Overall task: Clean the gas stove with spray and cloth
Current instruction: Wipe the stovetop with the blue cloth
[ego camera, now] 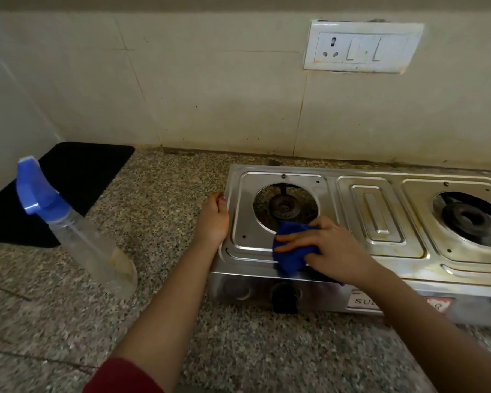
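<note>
A steel two-burner gas stove [380,219] sits on the granite counter, right of centre. My right hand [329,248] presses a blue cloth [291,251] onto the stove top at the front edge of the left burner opening [284,207]. My left hand [213,219] rests against the stove's left edge, fingers curled on the rim. A clear spray bottle [77,228] with a blue nozzle stands on the counter to the left, apart from both hands.
A black mat [68,182] lies in the back left corner. The tiled wall carries a white socket and switch plate [362,46]. A black knob [284,300] sticks out of the stove's front. The right burner [471,219] has no pan support.
</note>
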